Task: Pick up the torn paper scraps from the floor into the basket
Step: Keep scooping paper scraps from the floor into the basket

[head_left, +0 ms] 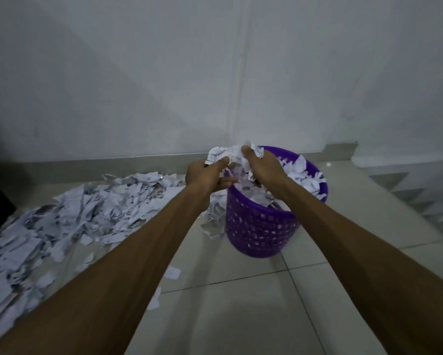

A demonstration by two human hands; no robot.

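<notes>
Head view: scraps (234, 156) are being bunched over the basket (260, 224) by both hands (207, 174) (262, 166) — light, limp, best gathered in handfuls.

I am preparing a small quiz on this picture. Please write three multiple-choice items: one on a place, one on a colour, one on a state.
1. Where does the big pile of scraps lie?
A. Left of the basket
B. Right of the basket
C. On a table

2. What colour is the basket?
A. Green
B. Purple
C. Red

3. What do the hands do?
A. Hang idle
B. Lift the basket
C. Hold paper over the basket

Answers:
1 A: the pile spreads on the floor left of the basket.
2 B: its wall is purple.
3 C: left hand and right hand grip a bunch of paper above the rim.
</notes>
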